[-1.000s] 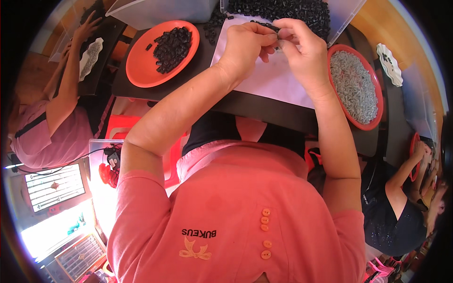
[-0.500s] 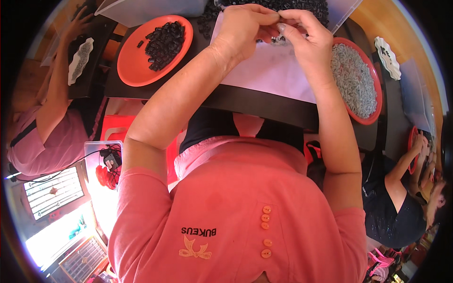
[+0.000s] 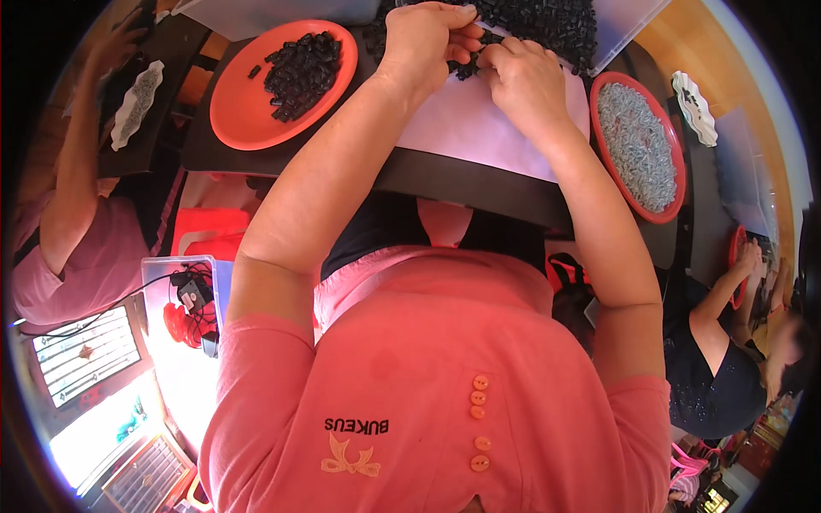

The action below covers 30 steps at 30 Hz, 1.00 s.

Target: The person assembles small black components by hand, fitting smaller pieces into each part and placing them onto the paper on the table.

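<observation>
My left hand (image 3: 425, 44) is over the far part of a white sheet (image 3: 479, 128), thumb and fingers pinched together; whatever is between them is too small to make out. Just right of it, my right hand (image 3: 528, 84) reaches down with its fingers curled and pressed together beside some small black pieces (image 3: 466, 68). Its fingertips are partly hidden, so I cannot see what they grip. Beyond both hands lies a heap of small black tubular pieces (image 3: 547, 26).
At left, an orange-red plate (image 3: 235, 111) carries more black pieces. A red tray (image 3: 671, 205) of small greyish, clear pieces (image 3: 637, 145) stands at right. Translucent bin walls (image 3: 629, 26) rise beyond. Co-workers sit on both sides, near white scalloped dishes (image 3: 137, 107).
My right hand has come away from my left fingertips and turned down toward the black pieces. My left hand has shifted slightly, still pinched.
</observation>
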### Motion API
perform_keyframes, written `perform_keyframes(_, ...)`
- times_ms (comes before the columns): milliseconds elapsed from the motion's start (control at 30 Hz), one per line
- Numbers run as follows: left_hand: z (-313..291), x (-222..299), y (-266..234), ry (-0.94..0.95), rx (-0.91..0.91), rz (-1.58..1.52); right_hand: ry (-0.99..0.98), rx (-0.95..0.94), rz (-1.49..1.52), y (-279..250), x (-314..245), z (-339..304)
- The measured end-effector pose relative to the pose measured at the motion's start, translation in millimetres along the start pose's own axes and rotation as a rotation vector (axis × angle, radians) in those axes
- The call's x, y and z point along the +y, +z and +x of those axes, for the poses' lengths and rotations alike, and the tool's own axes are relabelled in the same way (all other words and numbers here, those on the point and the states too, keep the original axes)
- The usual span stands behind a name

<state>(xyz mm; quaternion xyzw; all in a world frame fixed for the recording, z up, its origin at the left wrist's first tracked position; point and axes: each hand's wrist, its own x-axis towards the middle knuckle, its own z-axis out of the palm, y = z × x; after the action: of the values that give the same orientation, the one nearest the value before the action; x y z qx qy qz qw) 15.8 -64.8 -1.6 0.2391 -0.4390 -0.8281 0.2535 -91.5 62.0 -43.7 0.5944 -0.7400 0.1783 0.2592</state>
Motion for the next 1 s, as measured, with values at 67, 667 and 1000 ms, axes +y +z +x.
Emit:
perform_keyframes(67,3.9,-3.7,-6.4,0.014,-0.037,-0.028,0.008,-0.012,-0.002,-4.0,-2.7,1.3)
perform_keyframes(667,10.0,-11.9,-6.2,0.292,0.045,-0.007,-0.054,-0.124,-0.031,-7.7,-5.4,6.5)
perform_keyframes(1000,-0.8,-5.3,-5.4,0.106,0.007,-0.144,0.511,-0.245,1.254,-29.2,-40.4,19.8)
